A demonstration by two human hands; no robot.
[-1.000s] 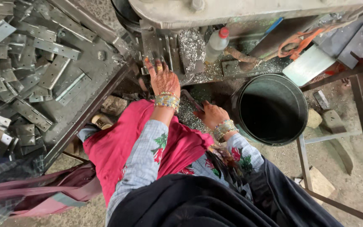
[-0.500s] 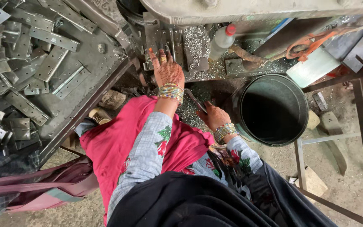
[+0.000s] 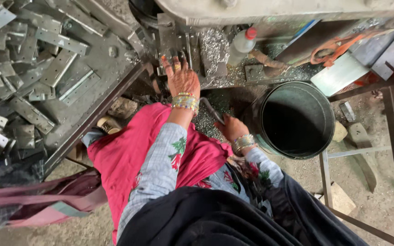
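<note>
My left hand (image 3: 180, 77), with bangles at the wrist and a ring, rests flat with fingers spread on a metal piece on the bed (image 3: 178, 41) of a grey press machine. My right hand (image 3: 231, 128) is lower, near my lap, closed around a dark metal lever handle (image 3: 210, 109) that slants up toward the machine. Silver metal shavings (image 3: 213, 45) lie heaped on the machine bed just right of my left hand. A pink cloth (image 3: 124, 150) covers my lap.
A steel table (image 3: 96, 68) at the left holds several flat metal hinge plates (image 3: 62, 68). A large dark bucket (image 3: 297, 119) stands at the right beside a metal frame (image 3: 343, 152). A plastic bottle with a red cap (image 3: 242, 43) and orange-handled scissors (image 3: 331, 48) sit behind it.
My left hand has reached slightly farther forward onto the machine bed. My right hand stays on the lever handle.
</note>
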